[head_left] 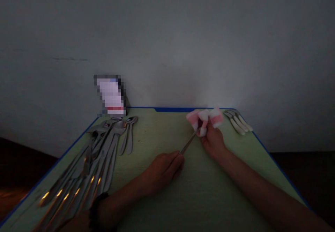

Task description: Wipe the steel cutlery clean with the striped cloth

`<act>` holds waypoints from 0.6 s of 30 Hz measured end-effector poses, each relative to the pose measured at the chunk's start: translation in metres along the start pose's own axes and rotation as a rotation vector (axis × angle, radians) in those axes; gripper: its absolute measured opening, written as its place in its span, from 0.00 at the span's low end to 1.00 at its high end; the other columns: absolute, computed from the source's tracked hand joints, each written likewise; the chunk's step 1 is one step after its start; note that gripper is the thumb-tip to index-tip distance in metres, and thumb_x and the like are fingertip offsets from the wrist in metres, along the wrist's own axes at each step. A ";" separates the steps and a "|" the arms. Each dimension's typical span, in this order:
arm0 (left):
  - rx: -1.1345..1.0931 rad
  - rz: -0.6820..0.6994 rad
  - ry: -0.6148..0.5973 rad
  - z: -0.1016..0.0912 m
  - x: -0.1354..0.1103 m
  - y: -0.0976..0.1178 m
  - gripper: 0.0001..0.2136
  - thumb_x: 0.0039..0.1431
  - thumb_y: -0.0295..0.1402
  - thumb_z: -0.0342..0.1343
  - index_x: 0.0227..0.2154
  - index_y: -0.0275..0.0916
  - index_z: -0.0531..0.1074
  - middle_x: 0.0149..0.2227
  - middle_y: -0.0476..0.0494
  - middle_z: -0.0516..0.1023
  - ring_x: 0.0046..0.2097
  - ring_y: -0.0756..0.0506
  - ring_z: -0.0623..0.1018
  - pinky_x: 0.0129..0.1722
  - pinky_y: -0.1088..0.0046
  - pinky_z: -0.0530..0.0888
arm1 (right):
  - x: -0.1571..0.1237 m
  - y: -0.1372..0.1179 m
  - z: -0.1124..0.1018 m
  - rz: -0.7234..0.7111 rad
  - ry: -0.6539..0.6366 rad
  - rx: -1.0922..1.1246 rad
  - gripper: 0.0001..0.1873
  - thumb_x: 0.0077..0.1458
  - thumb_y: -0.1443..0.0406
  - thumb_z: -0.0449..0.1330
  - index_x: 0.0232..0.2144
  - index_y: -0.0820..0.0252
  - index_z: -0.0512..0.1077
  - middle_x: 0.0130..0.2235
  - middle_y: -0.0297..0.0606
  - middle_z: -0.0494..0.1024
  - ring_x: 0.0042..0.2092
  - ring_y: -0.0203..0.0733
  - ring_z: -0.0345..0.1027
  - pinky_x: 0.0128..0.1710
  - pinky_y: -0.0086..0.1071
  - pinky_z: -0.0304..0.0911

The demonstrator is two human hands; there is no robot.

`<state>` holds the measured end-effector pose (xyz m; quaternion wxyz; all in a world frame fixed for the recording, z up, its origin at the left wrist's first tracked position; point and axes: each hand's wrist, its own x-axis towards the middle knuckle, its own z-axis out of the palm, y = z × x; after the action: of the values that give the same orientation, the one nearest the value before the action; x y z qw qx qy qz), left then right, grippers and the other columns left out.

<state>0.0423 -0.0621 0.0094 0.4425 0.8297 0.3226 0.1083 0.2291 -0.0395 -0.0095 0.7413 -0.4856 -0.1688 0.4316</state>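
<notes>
My left hand (163, 171) is closed around the handle end of a slim metal utensil (188, 144) that slants up toward the right. My right hand (213, 141) grips a pink and white striped cloth (206, 117), bunched around the far end of that utensil, so its head is hidden. Both hands rest over the middle of a pale green table (199, 190) with a blue edge.
Several metal spoons and other cutlery (99, 158) lie in a row along the table's left side. A few white-handled utensils (238, 121) lie at the far right corner. A small blurred-out item (111, 94) stands against the grey wall at the far left.
</notes>
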 end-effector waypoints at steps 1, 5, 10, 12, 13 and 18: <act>-0.014 -0.003 -0.009 -0.001 -0.001 0.001 0.17 0.65 0.38 0.36 0.23 0.38 0.61 0.22 0.54 0.64 0.25 0.53 0.64 0.27 0.78 0.60 | 0.008 -0.004 -0.004 -0.022 -0.011 -0.011 0.16 0.42 0.54 0.61 0.29 0.61 0.70 0.28 0.34 0.75 0.29 0.36 0.67 0.26 0.28 0.61; -0.104 -0.004 -0.018 -0.003 -0.003 0.001 0.19 0.65 0.38 0.34 0.21 0.38 0.61 0.21 0.54 0.62 0.24 0.52 0.64 0.28 0.78 0.61 | 0.023 -0.013 -0.014 -0.137 -0.188 -0.178 0.14 0.41 0.58 0.63 0.29 0.62 0.72 0.26 0.33 0.75 0.29 0.36 0.67 0.27 0.28 0.60; -0.148 -0.043 0.038 0.000 -0.001 -0.004 0.19 0.64 0.38 0.36 0.20 0.38 0.60 0.20 0.54 0.62 0.24 0.52 0.64 0.26 0.77 0.61 | 0.013 -0.003 -0.009 0.083 -0.316 0.000 0.12 0.38 0.65 0.65 0.29 0.60 0.72 0.27 0.30 0.74 0.27 0.31 0.65 0.26 0.26 0.61; -0.157 -0.068 0.077 0.002 0.000 -0.005 0.19 0.64 0.39 0.35 0.20 0.38 0.59 0.20 0.54 0.62 0.23 0.52 0.63 0.25 0.77 0.61 | 0.006 0.002 -0.005 0.153 -0.248 0.091 0.10 0.36 0.67 0.66 0.26 0.61 0.71 0.25 0.29 0.73 0.26 0.30 0.64 0.25 0.24 0.60; -0.158 -0.077 0.091 0.002 0.000 -0.005 0.19 0.64 0.39 0.35 0.20 0.38 0.59 0.20 0.54 0.62 0.23 0.52 0.63 0.25 0.77 0.61 | 0.002 0.004 -0.003 0.179 -0.211 0.127 0.10 0.36 0.67 0.66 0.26 0.61 0.70 0.25 0.29 0.73 0.25 0.30 0.64 0.24 0.23 0.60; -0.032 -0.073 0.083 0.003 0.002 -0.001 0.18 0.64 0.38 0.35 0.21 0.38 0.60 0.20 0.54 0.62 0.23 0.52 0.63 0.25 0.77 0.60 | -0.029 0.012 0.007 0.279 -0.161 0.154 0.11 0.39 0.62 0.65 0.27 0.59 0.69 0.25 0.29 0.72 0.26 0.32 0.64 0.26 0.26 0.61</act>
<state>0.0446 -0.0627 0.0062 0.4457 0.8050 0.3688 0.1318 0.2022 -0.0563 -0.0114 0.6932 -0.4102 -0.1250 0.5793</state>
